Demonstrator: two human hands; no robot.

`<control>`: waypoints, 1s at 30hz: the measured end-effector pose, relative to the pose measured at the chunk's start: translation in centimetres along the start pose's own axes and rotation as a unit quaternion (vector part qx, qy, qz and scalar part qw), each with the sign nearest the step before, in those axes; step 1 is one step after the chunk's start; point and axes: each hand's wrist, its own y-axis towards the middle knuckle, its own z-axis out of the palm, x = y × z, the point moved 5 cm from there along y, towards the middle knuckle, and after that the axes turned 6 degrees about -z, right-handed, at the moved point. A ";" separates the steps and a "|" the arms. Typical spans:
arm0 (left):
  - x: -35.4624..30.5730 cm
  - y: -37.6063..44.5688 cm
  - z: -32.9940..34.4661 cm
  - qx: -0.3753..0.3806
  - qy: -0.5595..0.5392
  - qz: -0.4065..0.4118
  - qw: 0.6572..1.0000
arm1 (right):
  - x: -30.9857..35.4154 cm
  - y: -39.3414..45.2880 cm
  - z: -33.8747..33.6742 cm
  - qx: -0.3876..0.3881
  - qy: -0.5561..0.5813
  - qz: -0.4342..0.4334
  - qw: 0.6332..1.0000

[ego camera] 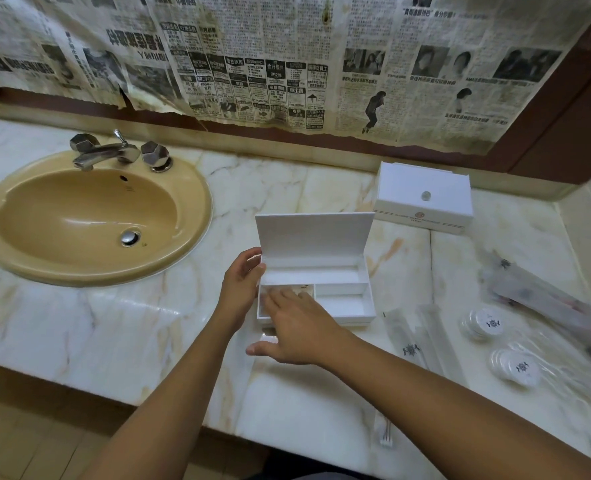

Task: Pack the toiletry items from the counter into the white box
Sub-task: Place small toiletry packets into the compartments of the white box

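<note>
An open white box [342,271] with a raised lid and three compartments stands in the middle of the marble counter [131,317]. My left hand [240,289] grips the box's left wall. My right hand [294,327] reaches over the front-left compartment, fingers spread on a small pale packet [301,289] lying inside; whether it grips the packet I cannot tell. To the right lie clear-wrapped long packets [415,337], two round white packs [484,323] [517,367] and blurred plastic sachets [543,296]. A small wrapped item [385,433] lies at the counter's front edge.
A beige sink [89,216] with a chrome tap [114,152] fills the left of the counter. A closed white box [423,199] with a round knob stands behind the open one. Newspaper [287,57] covers the wall behind. The counter's front edge runs just below my forearms.
</note>
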 end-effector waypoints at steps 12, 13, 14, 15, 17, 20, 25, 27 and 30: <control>-0.2 -0.1 0.2 -0.012 0.016 0.010 1.000 | -0.4 0.4 0.5 0.020 -0.012 0.019 1.000; -0.1 -0.1 0.2 -0.013 0.017 0.011 1.000 | -0.5 0.4 0.5 0.025 -0.007 0.023 0.999; -0.1 0.0 0.2 -0.015 0.019 0.012 1.000 | -0.6 0.3 0.2 0.023 0.000 0.025 0.999; -0.1 0.0 0.1 -0.017 0.021 0.017 1.000 | -0.7 0.3 -0.3 0.013 0.006 0.025 1.000; 0.0 -0.1 0.2 -0.030 0.016 0.024 0.999 | -0.9 0.1 -1.6 -0.021 0.019 0.021 0.999; 0.3 -0.7 0.8 -0.092 -0.011 0.027 0.995 | -2.0 -0.5 -3.6 -0.075 0.051 0.028 0.996; 1.2 -1.9 1.5 -0.168 -0.012 0.031 0.985 | -5.6 -3.7 -6.8 -0.147 0.106 0.103 0.978; 1.0 -1.8 1.5 -0.165 0.003 0.040 0.985 | -7.2 -5.9 -7.2 -0.154 0.114 0.143 0.971; 0.9 -1.8 1.4 -0.166 0.015 0.049 0.985 | -9.0 -9.2 -6.7 -0.141 0.113 0.208 0.961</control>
